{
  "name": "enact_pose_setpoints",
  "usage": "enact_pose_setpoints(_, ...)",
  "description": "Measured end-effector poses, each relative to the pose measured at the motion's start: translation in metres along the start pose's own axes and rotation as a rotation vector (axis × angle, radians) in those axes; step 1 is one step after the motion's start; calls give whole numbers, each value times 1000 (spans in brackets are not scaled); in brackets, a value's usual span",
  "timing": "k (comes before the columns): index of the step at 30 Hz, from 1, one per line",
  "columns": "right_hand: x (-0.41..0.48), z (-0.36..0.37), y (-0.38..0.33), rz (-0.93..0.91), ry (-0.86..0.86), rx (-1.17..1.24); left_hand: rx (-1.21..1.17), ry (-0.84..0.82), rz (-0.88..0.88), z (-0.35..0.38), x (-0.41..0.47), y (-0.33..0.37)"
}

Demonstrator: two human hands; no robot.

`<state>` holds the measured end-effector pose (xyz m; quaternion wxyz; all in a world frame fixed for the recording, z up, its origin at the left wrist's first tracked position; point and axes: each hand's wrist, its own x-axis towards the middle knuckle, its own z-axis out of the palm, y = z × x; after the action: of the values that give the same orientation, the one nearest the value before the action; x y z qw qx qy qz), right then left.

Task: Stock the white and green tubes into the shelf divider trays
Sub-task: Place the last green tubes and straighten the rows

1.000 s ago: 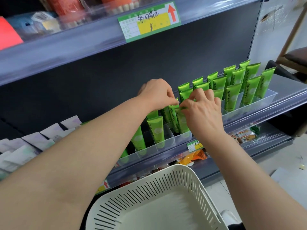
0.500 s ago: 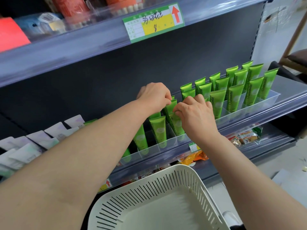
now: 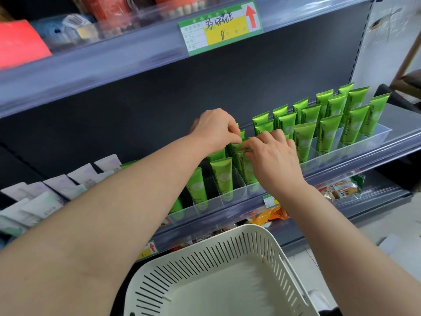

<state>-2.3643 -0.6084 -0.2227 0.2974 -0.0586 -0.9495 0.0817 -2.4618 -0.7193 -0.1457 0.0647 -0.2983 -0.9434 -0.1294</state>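
Note:
Green tubes (image 3: 328, 131) stand cap-down in rows inside clear divider trays (image 3: 362, 144) along the middle shelf. White tubes (image 3: 54, 197) lean in rows at the left of the same shelf. My left hand (image 3: 216, 128) and my right hand (image 3: 273, 156) meet over the tray compartments at the shelf's middle. Both pinch the crimped top edges of green tubes (image 3: 237, 147) that stand there, the fingertips almost touching each other. The lower parts of those tubes are partly hidden behind my right hand.
A cream slotted basket (image 3: 205, 265) sits below my arms in front of the shelf, nothing visible inside. A price label (image 3: 219, 28) with a red arrow hangs on the upper shelf edge. Snack packets (image 3: 339, 190) lie on the lower shelf. Floor shows at the right.
Both hands have stayed on the same cluster of green tubes; my right hand has shifted slightly left toward my left hand, and the camera has tilted a little.

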Motion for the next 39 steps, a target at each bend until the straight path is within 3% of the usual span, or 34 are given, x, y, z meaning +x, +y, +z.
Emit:
enact_pose_setpoints(10, 1, -13, -5, -19, 91, 24, -48, 107, -59, -15, -13, -7)
enact_pose_setpoints(21, -37, -17, -86, -293, 43, 90, -17, 174, -180, -69, -113, -74)
enact_pose_setpoints(31, -59, -8, -213, -477, -181, 152, 52, 181, -454, -103, -229, -185)
enact_pose_setpoints(39, -57, 37, -278, -497, -445, 121, 69, 14, -638, -70, -289, -273)
